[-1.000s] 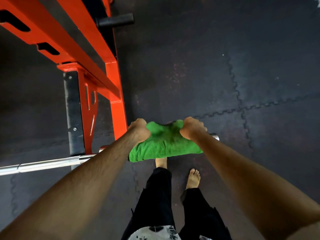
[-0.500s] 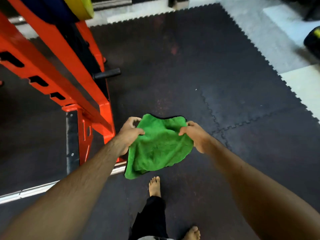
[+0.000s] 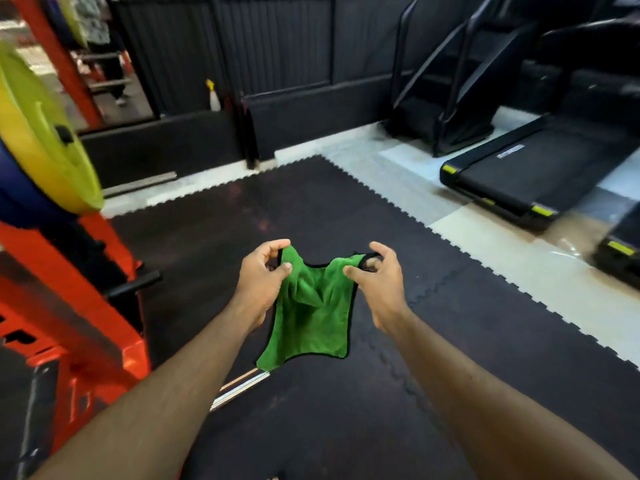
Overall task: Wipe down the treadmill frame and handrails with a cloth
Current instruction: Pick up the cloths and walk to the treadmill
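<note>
At 9 o'clock we have the orange rack (image 3: 79,306), with a yellow plate (image 3: 38,140) up at 10. Barbell end (image 3: 242,386) pokes out near 7, just below the cloth's lower left corner. Centre frame: our left hand (image 3: 258,282) pinches the top-left corner of the green cloth (image 3: 311,323), grip clamped on it between thumb and forefinger. Cloth hangs in the air between both hands, top edge sagging in the middle, over the black floor mat (image 3: 467,323). Our right hand (image 3: 381,289) has the top-right corner, grip likewise clamped on the cloth. Treadmill (image 3: 533,171) sits at 2 o'clock on the pale floor, well apart from cloth and hands. Frame edges are blurred.
</note>
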Demonstrator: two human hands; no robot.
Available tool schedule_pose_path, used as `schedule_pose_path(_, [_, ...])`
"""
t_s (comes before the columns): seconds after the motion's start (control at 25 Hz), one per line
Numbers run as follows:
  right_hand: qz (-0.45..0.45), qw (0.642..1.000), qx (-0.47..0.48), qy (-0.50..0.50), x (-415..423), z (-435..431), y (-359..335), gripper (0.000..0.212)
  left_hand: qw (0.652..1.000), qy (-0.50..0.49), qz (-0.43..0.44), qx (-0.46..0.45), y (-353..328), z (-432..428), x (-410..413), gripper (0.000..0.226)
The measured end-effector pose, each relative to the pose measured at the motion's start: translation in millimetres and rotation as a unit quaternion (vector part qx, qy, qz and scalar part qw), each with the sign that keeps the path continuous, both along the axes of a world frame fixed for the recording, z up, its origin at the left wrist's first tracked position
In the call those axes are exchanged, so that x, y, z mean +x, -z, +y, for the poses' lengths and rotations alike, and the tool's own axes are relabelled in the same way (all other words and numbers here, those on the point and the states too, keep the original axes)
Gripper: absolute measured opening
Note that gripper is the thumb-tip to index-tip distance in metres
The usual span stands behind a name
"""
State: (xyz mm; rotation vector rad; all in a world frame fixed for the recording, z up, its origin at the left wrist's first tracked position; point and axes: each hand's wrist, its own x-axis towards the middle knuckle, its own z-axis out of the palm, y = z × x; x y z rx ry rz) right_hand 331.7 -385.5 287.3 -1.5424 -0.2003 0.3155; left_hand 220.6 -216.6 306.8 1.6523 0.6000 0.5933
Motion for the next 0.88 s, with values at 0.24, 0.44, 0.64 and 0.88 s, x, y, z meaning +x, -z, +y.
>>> schedule_pose_path(0.24, [-0.012, 0.997, 0.08, 0.02, 56.0, -50.2, -42.5, 0.022, 0.986, 0.162, -0.01, 0.02, -38.8, -84.2, 98.1, 0.044])
schedule_pose_path(0.44, [-0.049, 0.985, 0.152, -0.068, 147.8, -69.4, -67.1, 0.036, 0.978, 0.202, -0.014, 0.042, -45.9, -96.4, 201.7, 0.051])
schedule_pose_path(0.64, [-0.152, 0.981, -0.086, 0.087, 286.8, -64.4, -50.8, 0.051, 0.971, 0.206, -0.059, -0.107, -56.6, -90.1, 351.3, 0.037])
schedule_pose_path(0.88, [0.131, 0.99, -0.011, -0.042, 425.2, -66.3, -44.9, 0.059, 0.921, 0.271, -0.074, -0.27, -89.7, -72.7, 509.0, 0.034])
